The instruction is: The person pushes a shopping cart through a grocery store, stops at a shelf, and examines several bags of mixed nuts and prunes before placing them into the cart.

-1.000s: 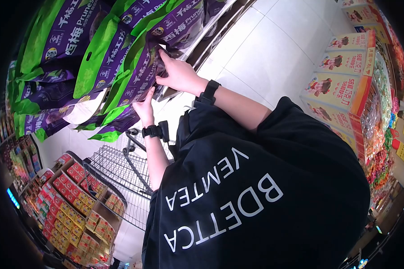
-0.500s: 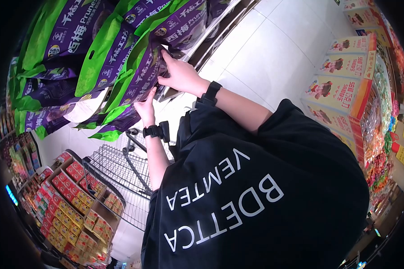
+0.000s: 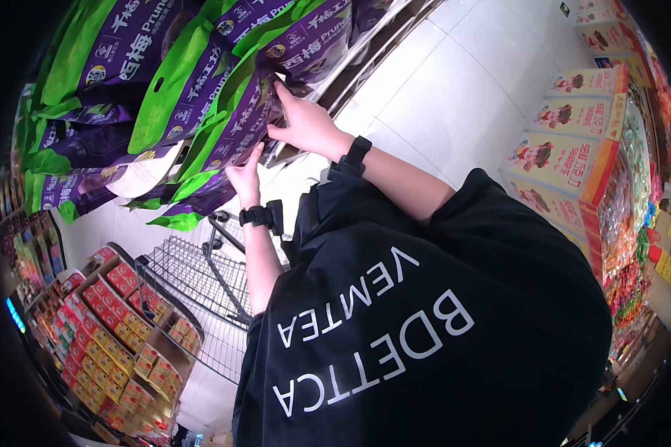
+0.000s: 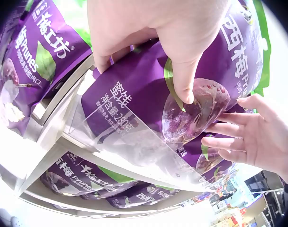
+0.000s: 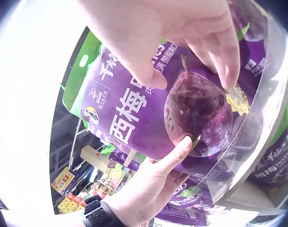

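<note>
Well, a wire shopping cart [image 3: 194,276] stands to the left of the left forearm. Prune bags [image 3: 112,48] crowd left of both hands. At the hands is the purple prune bag [image 5: 146,127]; the left hand [image 3: 244,179] grips it, thumb on its front. Apart, the right hand [image 3: 309,128] touches it, fingers loosely spread.

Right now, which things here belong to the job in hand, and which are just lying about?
Part of the job:
- prune bag, between thumb and fingers of the left hand
- right hand, touching its front

Seemingly just around:
- other prune bags
- wire cart, untouched, possibly for later
- pale cartons
- red and yellow boxes
</note>
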The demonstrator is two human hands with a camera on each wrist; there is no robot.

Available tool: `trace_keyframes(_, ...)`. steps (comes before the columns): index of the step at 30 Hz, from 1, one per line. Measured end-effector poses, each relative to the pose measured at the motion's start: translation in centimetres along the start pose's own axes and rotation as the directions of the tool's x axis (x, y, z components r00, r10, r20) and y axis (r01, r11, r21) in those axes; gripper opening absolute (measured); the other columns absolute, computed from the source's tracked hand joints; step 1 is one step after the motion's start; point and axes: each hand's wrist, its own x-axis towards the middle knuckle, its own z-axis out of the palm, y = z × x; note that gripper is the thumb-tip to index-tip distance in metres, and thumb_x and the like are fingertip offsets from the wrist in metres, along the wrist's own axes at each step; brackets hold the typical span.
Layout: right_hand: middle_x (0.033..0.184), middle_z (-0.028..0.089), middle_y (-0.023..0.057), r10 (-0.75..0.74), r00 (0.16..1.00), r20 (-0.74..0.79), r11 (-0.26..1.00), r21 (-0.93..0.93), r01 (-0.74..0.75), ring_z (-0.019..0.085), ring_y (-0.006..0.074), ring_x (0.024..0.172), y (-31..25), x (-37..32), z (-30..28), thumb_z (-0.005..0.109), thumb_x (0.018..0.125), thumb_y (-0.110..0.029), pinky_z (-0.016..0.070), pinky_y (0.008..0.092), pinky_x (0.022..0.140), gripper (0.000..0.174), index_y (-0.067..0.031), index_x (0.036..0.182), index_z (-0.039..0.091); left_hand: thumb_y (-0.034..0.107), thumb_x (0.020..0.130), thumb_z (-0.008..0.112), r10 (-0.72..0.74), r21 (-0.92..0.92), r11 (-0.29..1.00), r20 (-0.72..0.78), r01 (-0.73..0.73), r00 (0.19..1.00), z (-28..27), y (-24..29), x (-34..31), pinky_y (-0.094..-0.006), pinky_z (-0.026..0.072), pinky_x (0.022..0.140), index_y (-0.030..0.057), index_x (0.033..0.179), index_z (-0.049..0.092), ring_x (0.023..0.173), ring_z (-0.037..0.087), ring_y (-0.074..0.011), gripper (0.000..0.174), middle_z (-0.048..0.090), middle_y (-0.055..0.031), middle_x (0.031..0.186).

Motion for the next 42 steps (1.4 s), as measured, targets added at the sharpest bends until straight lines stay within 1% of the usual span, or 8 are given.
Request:
trace_keyframes(8, 0.088, 0.060, 0.0253, 0.082, 0.995, 0.057, 0.997, 0.005, -0.083, 0.060, 0.0376, 0.082, -0.1, 0.1, -0.3, 0.066, 0.071, -0.031, 0.0469, 0.0392, 0.072, 0.081, 0.0012, 0.134, 0.026, 0.002, 0.069, 0.074, 0.016, -0.213, 0.977, 0.032, -0.009, 0.999, 0.6, 1.1, -0.4, -0.0272, 0.0455, 0.078, -0.0030, 0.094, 0.062, 0.081, 0.060, -0.0141, 0.027, 0.065, -0.0075, 0.092)
trace_keyframes(16, 0.103, 0.060, 0.0181, 0.048, 0.999, 0.017, 0.999, 0.000, -0.048, 0.058, 0.0338, 0.094, 2.4, -0.1, 0.0, 0.064, 0.072, -0.030, 0.0464, 0.0383, 0.079, 0.059, -0.0021, 0.120, 0.046, 0.004, 0.067, 0.076, 0.055, -0.334, 0.937, -0.143, -0.101, 0.988, 0.9, 1.8, -2.4, -0.0334, 0.0292, 0.099, 0.0016, 0.128, 0.029, 0.115, 0.041, -0.0210, 0.078, 0.042, -0.0152, 0.125)
trace_keyframes(22, 0.113, 0.053, 0.0166, -0.192, 0.978, 0.088, 0.942, -0.262, 0.208, 0.052, 0.0316, 0.102, 6.3, -1.0, 0.7, 0.061, 0.075, -0.021, 0.0437, 0.0362, 0.085, 0.039, -0.0017, 0.108, 0.055, 0.009, 0.086, 0.055, 0.171, -0.216, 0.938, -0.392, -0.271, 0.904, -2.1, 3.6, -4.5, -0.0355, 0.0254, 0.104, 0.0046, 0.130, 0.031, 0.122, 0.036, -0.0221, 0.051, 0.038, -0.0128, 0.131)
trace_keyframes(29, 0.118, 0.048, 0.0182, -0.209, 0.962, 0.176, 0.890, -0.374, 0.261, 0.047, 0.0329, 0.108, 5.9, -1.3, 0.9, 0.062, 0.072, -0.020, 0.0432, 0.0392, 0.088, 0.045, -0.0011, 0.111, 0.053, 0.006, 0.087, 0.053, 0.124, 0.191, 0.982, -0.645, 0.003, 0.754, -12.3, 6.2, -14.6, -0.0296, 0.0411, 0.088, 0.0012, 0.106, 0.054, 0.098, 0.055, -0.0173, 0.020, 0.060, -0.0071, 0.103)
trace_keyframes(31, 0.121, 0.047, 0.0177, -0.250, 0.948, 0.199, 0.847, -0.429, 0.314, 0.047, 0.0330, 0.108, 6.3, -1.3, 1.1, 0.062, 0.071, -0.020, 0.0450, 0.0396, 0.085, 0.049, -0.0018, 0.115, 0.051, 0.012, 0.084, 0.058, 0.056, 0.313, 0.908, -0.749, 0.278, 0.660, -15.8, 5.8, -20.4, -0.0338, 0.0419, 0.087, 0.0042, 0.107, 0.055, 0.101, 0.054, -0.0223, 0.025, 0.058, -0.0092, 0.107)
trace_keyframes(33, 0.125, 0.044, 0.0180, -0.247, 0.941, 0.232, 0.818, -0.471, 0.330, 0.047, 0.0339, 0.109, 5.8, -1.6, 1.1, 0.063, 0.070, -0.021, 0.0465, 0.0405, 0.083, 0.054, -0.0016, 0.118, 0.048, 0.025, 0.080, 0.062, -0.030, 0.552, 0.464, -0.772, 0.693, 0.635, -16.9, 8.7, -25.3, -0.0392, 0.0420, 0.087, 0.0085, 0.112, 0.054, 0.108, 0.049, -0.0277, 0.037, 0.054, -0.0119, 0.114)
trace_keyframes(37, 0.131, 0.037, 0.0199, -0.256, 0.910, 0.325, 0.732, -0.549, 0.403, 0.041, 0.0363, 0.115, 5.7, -2.3, 0.8, 0.063, 0.070, -0.023, 0.0464, 0.0421, 0.083, 0.064, -0.0030, 0.126, 0.040, 0.055, 0.068, 0.064, -0.266, 0.361, -0.110, -0.908, 0.926, 0.322, -17.4, 8.3, -36.4, -0.0430, 0.0359, 0.093, 0.0120, 0.119, 0.049, 0.116, 0.043, -0.0288, 0.068, 0.051, -0.0096, 0.121)
trace_keyframes(42, 0.117, 0.051, 0.0159, -0.347, 0.854, 0.388, 0.753, -0.428, 0.500, 0.050, 0.0327, 0.104, 1.9, -4.5, 2.2, 0.065, 0.070, -0.020, 0.0466, 0.0389, 0.081, 0.048, -0.0038, 0.114, 0.052, 0.062, 0.074, 0.054, -0.511, 0.318, -0.042, -0.821, 0.947, 0.253, -16.4, 6.6, -46.9, -0.0477, 0.0224, 0.103, 0.0091, 0.113, 0.055, 0.120, 0.039, -0.0287, 0.066, 0.053, -0.0140, 0.118)
